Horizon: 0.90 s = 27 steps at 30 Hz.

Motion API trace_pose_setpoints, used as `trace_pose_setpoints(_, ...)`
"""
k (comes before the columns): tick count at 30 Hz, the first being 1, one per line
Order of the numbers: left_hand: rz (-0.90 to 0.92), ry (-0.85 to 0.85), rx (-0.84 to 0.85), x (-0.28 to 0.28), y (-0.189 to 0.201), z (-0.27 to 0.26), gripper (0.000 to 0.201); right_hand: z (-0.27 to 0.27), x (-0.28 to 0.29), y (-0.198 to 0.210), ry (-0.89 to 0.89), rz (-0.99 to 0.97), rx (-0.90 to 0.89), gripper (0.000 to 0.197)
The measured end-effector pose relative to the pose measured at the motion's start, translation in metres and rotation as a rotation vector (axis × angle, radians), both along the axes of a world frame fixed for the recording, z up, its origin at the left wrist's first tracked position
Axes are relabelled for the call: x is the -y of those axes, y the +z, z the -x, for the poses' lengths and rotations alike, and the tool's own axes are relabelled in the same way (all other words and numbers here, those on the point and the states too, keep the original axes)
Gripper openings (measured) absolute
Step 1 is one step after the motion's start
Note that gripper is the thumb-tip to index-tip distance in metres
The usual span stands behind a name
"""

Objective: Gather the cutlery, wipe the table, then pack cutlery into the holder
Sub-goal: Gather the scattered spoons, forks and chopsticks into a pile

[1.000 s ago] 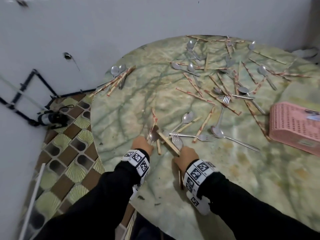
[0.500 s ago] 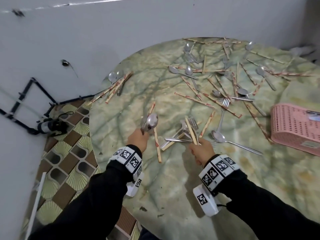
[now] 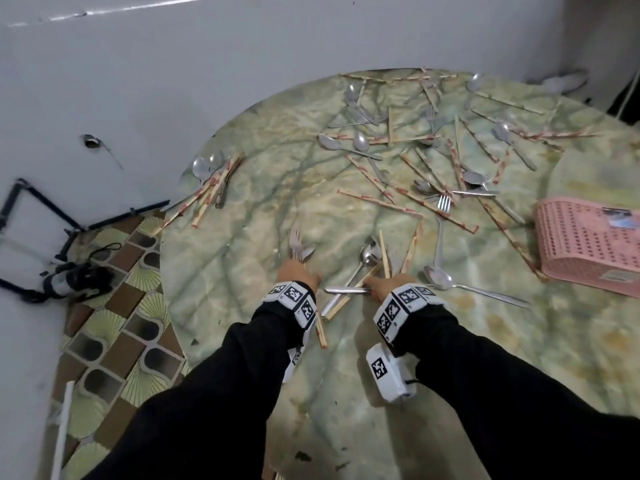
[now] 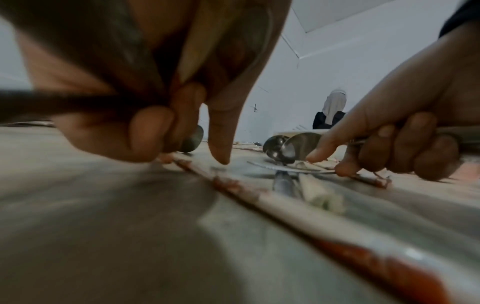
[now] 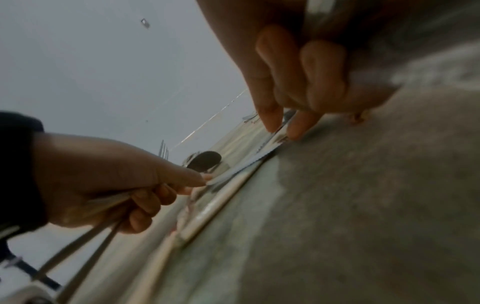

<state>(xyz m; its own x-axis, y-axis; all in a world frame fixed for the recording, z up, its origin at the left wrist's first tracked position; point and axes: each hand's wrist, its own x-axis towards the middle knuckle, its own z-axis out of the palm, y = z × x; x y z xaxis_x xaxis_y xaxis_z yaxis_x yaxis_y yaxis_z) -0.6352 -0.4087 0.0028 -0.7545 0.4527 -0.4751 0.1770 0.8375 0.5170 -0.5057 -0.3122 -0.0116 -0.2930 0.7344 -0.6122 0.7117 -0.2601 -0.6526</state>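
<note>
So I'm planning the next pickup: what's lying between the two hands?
In the head view, between the left hand and right hand lie a fork, a spoon handle and a chopstick, crossed.

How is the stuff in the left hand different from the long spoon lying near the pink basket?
The left hand grips a bundle of fork, spoon and chopsticks, lifted off the table. The long spoon lies flat, alone and untouched, by the pink basket. Both include shiny metal cutlery.

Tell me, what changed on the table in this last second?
Both hands lifted cutlery, then came back down: the left hand grips a fork and spoon, the right hand spoons and chopsticks. The pink basket and far scatter stayed.
</note>
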Motion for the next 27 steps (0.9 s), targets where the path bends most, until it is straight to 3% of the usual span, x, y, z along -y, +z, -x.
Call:
trace_pose_setpoints(6,0.029,-0.042,-0.057,0.001,-0.003,0.007,0.029,-0.002,-0.002,0.008,0.159,-0.121,0.191,0.045)
trace_pose_setpoints(10,0.070,-0.069,-0.072,-0.001,-0.004,0.010,0.017,-0.003,-0.001,0.016,0.302,-0.213,0.349,0.024)
trace_pose_setpoints(14,0.048,-0.104,-0.044,0.000,-0.002,0.009,0.024,-0.002,0.008,0.018,0.308,-0.272,0.397,0.038)
trace_pose_setpoints(19,-0.015,-0.135,0.011,0.000,-0.005,0.008,0.028,-0.006,0.015,0.019,0.326,-0.317,0.408,0.031)
trace_pose_setpoints(22,-0.070,-0.163,0.027,-0.001,-0.004,0.002,0.028,-0.010,0.015,0.020,0.263,-0.303,0.371,0.017)
trace_pose_setpoints(27,-0.120,-0.195,0.037,-0.011,-0.003,-0.009,0.032,-0.016,0.015,0.016,0.047,-0.219,0.205,0.024)
